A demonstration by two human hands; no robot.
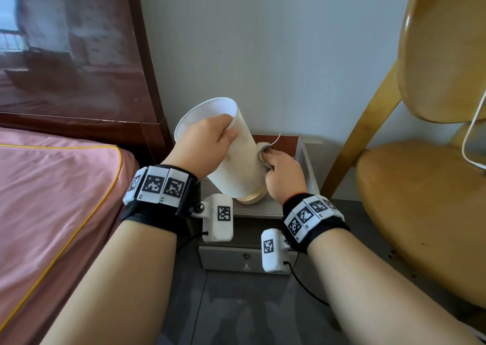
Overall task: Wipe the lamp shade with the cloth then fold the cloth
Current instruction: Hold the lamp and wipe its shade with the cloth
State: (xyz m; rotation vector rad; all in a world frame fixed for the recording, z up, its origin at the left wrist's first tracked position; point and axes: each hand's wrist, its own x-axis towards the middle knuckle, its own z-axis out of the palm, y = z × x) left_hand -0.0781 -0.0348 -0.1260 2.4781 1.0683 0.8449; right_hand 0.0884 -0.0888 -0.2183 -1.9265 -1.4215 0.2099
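Both hands were mid-wipe: the left hand [207, 141] gripped the lamp shade [236, 160] rim, the right hand [282, 172] pressed the bunched cloth [263, 156] against its side, so more strokes seemed due before folding.

No legible text; only coded markers on wristbands [160, 185].

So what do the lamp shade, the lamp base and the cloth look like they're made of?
Lamp shade: looks like thin matte paper or fabric, off-white with faint mottled staining.
Lamp base: probably light unvarnished wood, judging by its pale tan round edge.
Cloth: a woven or knitted textile, grey-speckled and coarse, bunched in the right hand.
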